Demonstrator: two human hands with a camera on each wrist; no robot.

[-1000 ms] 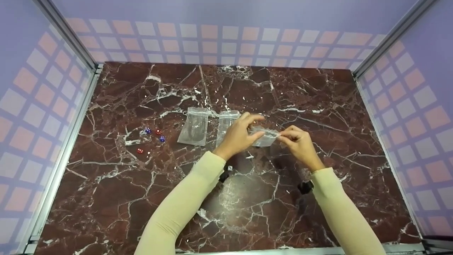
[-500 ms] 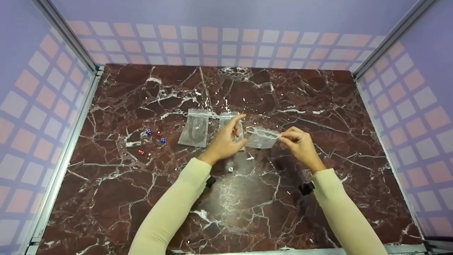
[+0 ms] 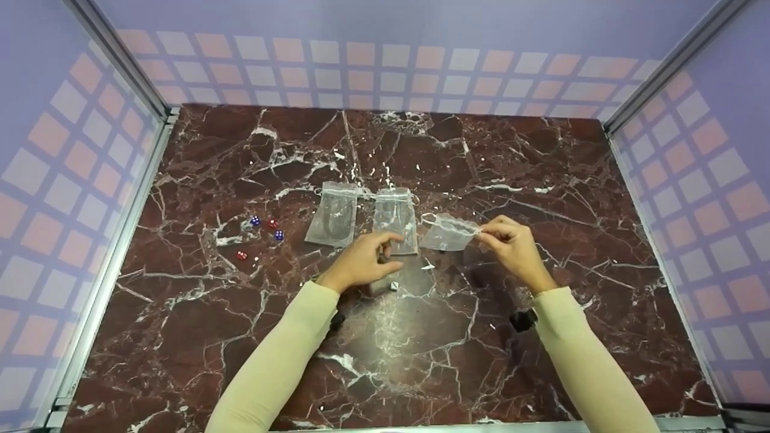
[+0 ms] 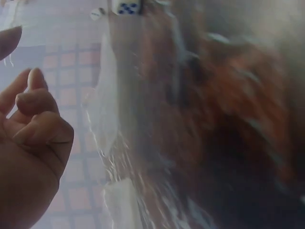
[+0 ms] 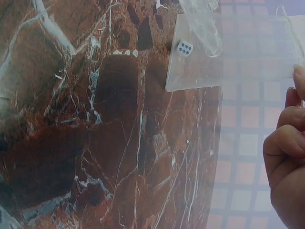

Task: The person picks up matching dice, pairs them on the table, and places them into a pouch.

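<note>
My right hand [image 3: 511,243] pinches the top corner of a small sheer drawstring bag [image 3: 446,233], which hangs from the fingertips with a cord loop at its far side. In the right wrist view a white die with blue pips [image 5: 185,47] shows at the bag's lower end; I cannot tell if it lies inside or behind the fabric. My left hand [image 3: 364,261] is over the table with thumb and fingers apart, holding nothing. Close to it are a white die [image 3: 394,286] and the lower end of a flat sheer bag [image 3: 395,219].
Another flat sheer bag [image 3: 334,213] lies to the left. Further left are two blue dice [image 3: 278,235] and two red dice [image 3: 241,255]. Panel walls [image 3: 385,72] enclose the marbled table [image 3: 210,361] at the back and sides.
My left hand has left the held bag and moved left and toward me, uncovering the middle bag. The right hand keeps its pinch on the bag, nearly still.
</note>
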